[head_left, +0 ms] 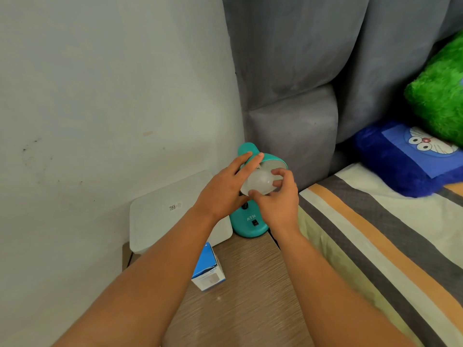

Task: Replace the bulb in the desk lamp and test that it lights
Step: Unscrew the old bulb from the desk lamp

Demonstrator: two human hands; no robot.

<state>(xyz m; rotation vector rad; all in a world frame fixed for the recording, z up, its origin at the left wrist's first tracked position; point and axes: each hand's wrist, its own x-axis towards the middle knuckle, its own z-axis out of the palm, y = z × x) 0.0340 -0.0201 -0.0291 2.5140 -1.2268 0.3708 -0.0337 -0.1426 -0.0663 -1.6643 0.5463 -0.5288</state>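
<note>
A teal desk lamp [248,225] stands at the far end of a wooden bedside table [250,291]. Its shade [271,162] is tilted toward me. A frosted white bulb [260,182] sits at the mouth of the shade. My right hand [278,199] grips the bulb's dome with fingertips around it. My left hand [225,189] rests against the left side of the shade, fingers stretched over its teal top. The bulb's base is hidden inside the shade and behind my hands.
A blue and white bulb box [209,269] lies on the table near my left forearm. A white plastic lidded box [172,216] sits against the wall at left. A bed with a striped sheet [375,234] and pillows borders the right.
</note>
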